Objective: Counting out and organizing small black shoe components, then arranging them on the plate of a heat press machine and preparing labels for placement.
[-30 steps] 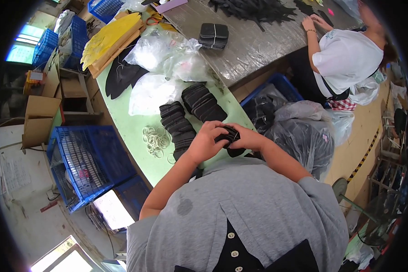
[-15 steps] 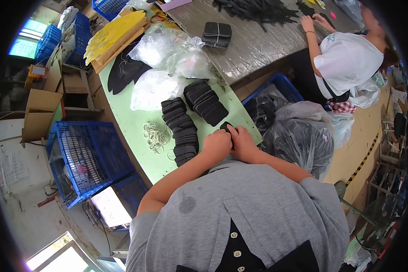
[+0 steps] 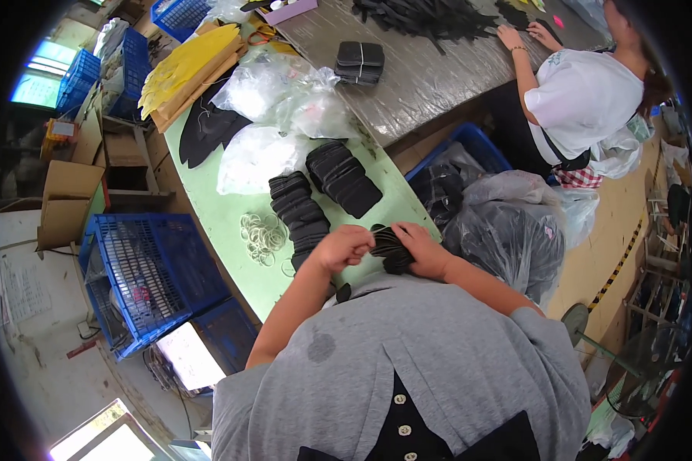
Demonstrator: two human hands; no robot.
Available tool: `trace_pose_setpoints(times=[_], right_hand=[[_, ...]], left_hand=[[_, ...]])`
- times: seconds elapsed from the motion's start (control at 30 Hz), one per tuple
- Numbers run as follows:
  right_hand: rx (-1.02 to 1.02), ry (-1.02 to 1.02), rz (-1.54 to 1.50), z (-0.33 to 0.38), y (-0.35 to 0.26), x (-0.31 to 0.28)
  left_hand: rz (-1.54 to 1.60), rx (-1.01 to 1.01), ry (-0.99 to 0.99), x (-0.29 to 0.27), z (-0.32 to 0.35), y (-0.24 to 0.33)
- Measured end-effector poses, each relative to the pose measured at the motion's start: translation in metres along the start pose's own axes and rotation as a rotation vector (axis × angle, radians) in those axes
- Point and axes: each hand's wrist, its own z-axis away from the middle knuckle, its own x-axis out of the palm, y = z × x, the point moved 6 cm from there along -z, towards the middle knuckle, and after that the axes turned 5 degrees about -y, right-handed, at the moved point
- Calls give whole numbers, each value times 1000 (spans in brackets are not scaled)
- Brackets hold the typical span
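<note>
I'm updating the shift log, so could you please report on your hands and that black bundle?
Right hand gripping black bundle. Left hand curled beside it, contents hidden. Two black rows, pale rings nearby on green table.

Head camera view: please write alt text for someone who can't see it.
A person's right hand holds a bundle of black pieces, the curled left hand beside it, at a green table. Two rows of black pieces and pale rings lie nearby; a co-worker in white is at a grey table.

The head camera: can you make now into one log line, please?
right hand: holding black pieces | left hand: curled close beside | green table: pale rings, black stacks
</note>
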Motion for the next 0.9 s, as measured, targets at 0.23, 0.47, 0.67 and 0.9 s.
trace_pose_setpoints(times=[0.23, 0.47, 0.67, 0.9], right_hand=[[-38, -136, -75, 17, 6, 8], [210, -184, -314, -19, 10, 4], [124, -185, -128, -50, 13, -16], [280, -234, -487, -77, 17, -32]], left_hand=[[-470, 37, 318, -13, 14, 27], [-138, 457, 405, -41, 18, 26], [-784, 366, 784, -78, 67, 120], [-1586, 929, 1465, -98, 127, 238]])
